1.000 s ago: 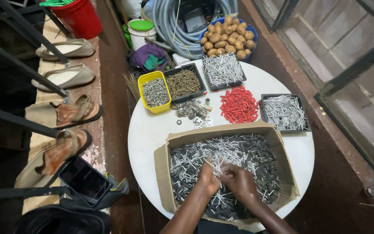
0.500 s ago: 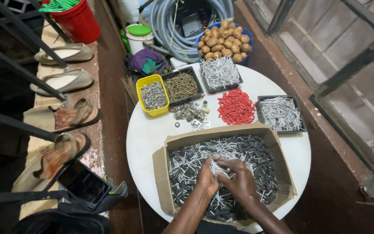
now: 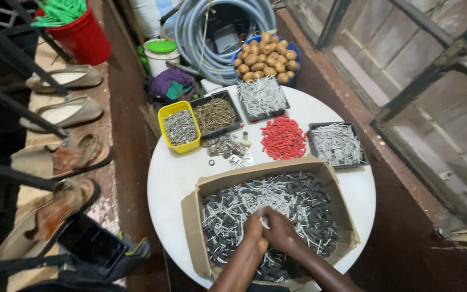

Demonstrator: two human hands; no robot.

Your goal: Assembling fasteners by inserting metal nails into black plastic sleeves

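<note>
Drawn closer together since the earlier frame, both hands now pressed side by side over the middle of the cardboard box [image 3: 190,213], with the view tipped slightly lower. Far left: sandals [image 3: 63,159] lined along a ledge. Next, a yellow tub [image 3: 180,127] of small metal bits on the round white table [image 3: 171,178]. Centre: left hand [image 3: 254,226] curled nearly closed, touching right hand [image 3: 280,231], also curled, pinching what seems a pale plug [image 3: 264,223] between them, though grip too small to tell for sure. Loose grey and white plugs [image 3: 298,203] filling the box beneath: light, stiff, smooth, likely best pinched at mid-length. Right: red plugs [image 3: 282,138], then a black tray [image 3: 337,144] of white ones.
</note>
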